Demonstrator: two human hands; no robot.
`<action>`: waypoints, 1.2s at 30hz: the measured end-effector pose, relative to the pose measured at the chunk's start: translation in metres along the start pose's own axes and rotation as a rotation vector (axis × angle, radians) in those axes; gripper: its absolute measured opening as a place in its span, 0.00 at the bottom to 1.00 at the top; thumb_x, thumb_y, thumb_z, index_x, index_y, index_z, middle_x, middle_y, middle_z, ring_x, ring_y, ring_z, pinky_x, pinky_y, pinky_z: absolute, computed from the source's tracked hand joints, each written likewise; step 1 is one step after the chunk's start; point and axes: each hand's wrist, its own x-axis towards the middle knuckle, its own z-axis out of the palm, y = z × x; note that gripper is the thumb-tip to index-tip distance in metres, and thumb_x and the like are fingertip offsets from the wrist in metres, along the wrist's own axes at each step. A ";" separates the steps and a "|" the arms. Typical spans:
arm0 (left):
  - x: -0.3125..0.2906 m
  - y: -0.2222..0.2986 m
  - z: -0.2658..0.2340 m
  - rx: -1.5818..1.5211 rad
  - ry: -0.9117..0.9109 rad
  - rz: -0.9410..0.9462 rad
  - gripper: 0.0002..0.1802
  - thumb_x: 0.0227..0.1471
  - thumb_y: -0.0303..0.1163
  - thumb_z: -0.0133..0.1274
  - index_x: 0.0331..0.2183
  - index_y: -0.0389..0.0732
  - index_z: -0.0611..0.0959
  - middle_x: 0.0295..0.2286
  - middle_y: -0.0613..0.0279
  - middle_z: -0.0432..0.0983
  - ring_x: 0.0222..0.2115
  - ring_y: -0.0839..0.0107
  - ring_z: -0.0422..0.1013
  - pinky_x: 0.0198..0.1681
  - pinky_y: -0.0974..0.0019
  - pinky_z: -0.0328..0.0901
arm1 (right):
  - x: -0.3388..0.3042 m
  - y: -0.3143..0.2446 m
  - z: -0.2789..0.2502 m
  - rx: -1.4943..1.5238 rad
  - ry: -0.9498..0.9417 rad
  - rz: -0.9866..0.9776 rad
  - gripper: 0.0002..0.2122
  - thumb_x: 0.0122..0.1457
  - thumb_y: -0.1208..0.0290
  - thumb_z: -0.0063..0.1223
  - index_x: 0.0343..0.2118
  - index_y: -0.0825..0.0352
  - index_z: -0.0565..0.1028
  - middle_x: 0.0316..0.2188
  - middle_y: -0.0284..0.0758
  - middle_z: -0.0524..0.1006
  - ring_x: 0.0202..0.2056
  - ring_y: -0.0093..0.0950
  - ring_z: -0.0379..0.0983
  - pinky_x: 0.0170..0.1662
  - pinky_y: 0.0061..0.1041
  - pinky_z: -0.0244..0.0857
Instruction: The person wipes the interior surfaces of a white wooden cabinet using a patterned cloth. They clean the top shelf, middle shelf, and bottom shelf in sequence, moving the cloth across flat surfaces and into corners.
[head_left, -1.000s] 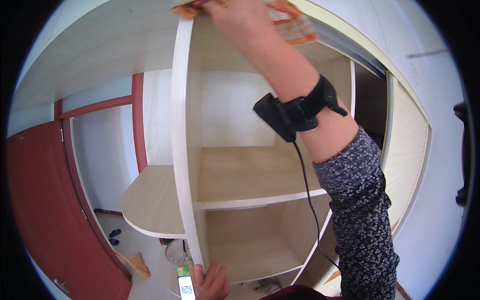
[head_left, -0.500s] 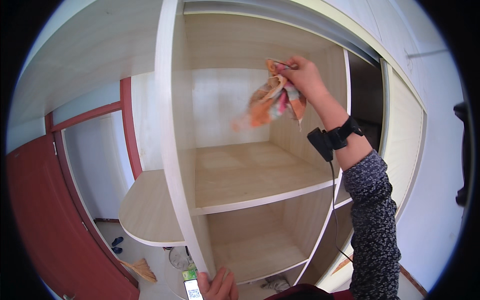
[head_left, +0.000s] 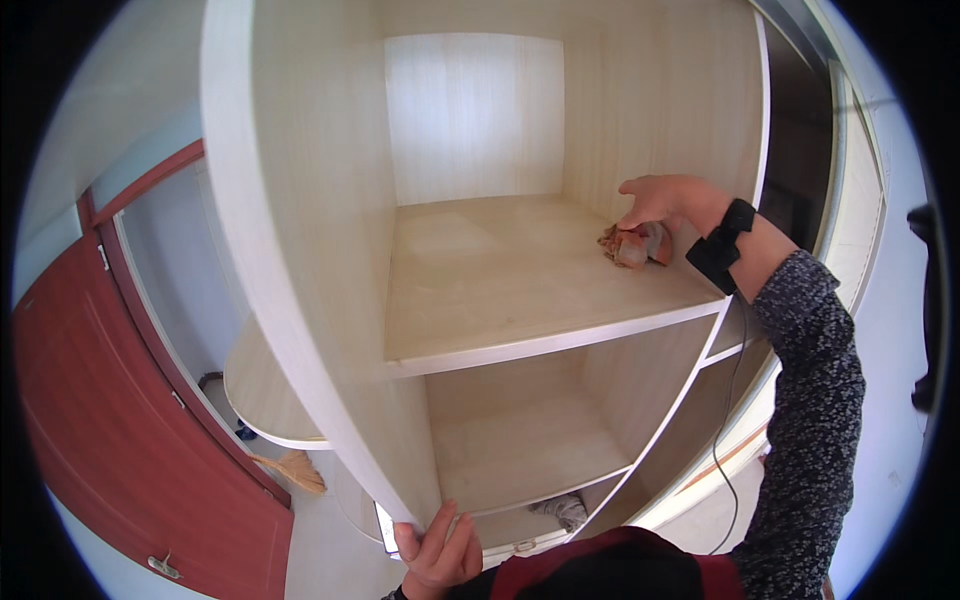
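Pale wood-grain boards form an open cabinet [head_left: 325, 220] around the right hand [head_left: 675, 203], whose fingers reach down onto a crumpled orange-and-grey cloth [head_left: 630, 250]. It lies directly below that hand, on the upper shelf [head_left: 490, 280] near the right side wall; whether the fingers grip it or only press on it, I cannot tell. Just behind the hand, a black band with a box [head_left: 715, 258] circles the wrist, and a thin cable [head_left: 736, 485] hangs below it. Well below and to the left, the left hand [head_left: 440, 555] is at the foot of the upright panel, its fingers slightly apart; any grip on the edge is unclear. Left of it are a straw broom [head_left: 298, 470] and a red door [head_left: 150, 420].
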 end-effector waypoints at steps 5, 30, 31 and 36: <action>0.000 0.002 0.002 -0.006 0.054 -0.028 0.13 0.33 0.23 0.47 0.29 0.40 0.77 0.34 0.53 0.74 0.49 0.52 0.61 0.60 0.45 0.33 | 0.003 0.009 0.014 0.124 -0.542 -0.165 0.22 0.49 0.67 0.51 0.48 0.67 0.65 0.34 0.39 0.73 0.27 0.33 0.71 0.25 0.33 0.64; -0.003 -0.001 0.002 -0.003 -0.062 0.008 0.14 0.36 0.23 0.46 0.33 0.39 0.75 0.36 0.50 0.73 0.54 0.42 0.50 0.60 0.43 0.29 | -0.094 -0.098 0.020 0.054 -0.131 -0.887 0.04 0.50 0.76 0.45 0.25 0.72 0.68 0.26 0.43 0.71 0.32 0.41 0.69 0.35 0.36 0.61; -0.002 0.001 0.003 0.003 -0.066 0.002 0.15 0.36 0.23 0.46 0.33 0.39 0.75 0.36 0.49 0.73 0.54 0.42 0.51 0.59 0.43 0.29 | -0.096 -0.121 0.022 0.004 -0.086 -1.025 0.03 0.50 0.79 0.45 0.28 0.73 0.68 0.29 0.44 0.72 0.34 0.41 0.69 0.36 0.35 0.61; 0.003 0.005 0.008 0.025 -0.032 -0.052 0.15 0.36 0.23 0.46 0.32 0.37 0.74 0.34 0.46 0.74 0.51 0.44 0.56 0.60 0.42 0.30 | -0.121 -0.174 0.023 0.232 -0.134 -1.031 0.11 0.47 0.82 0.42 0.35 0.71 0.70 0.34 0.46 0.72 0.39 0.43 0.69 0.39 0.36 0.64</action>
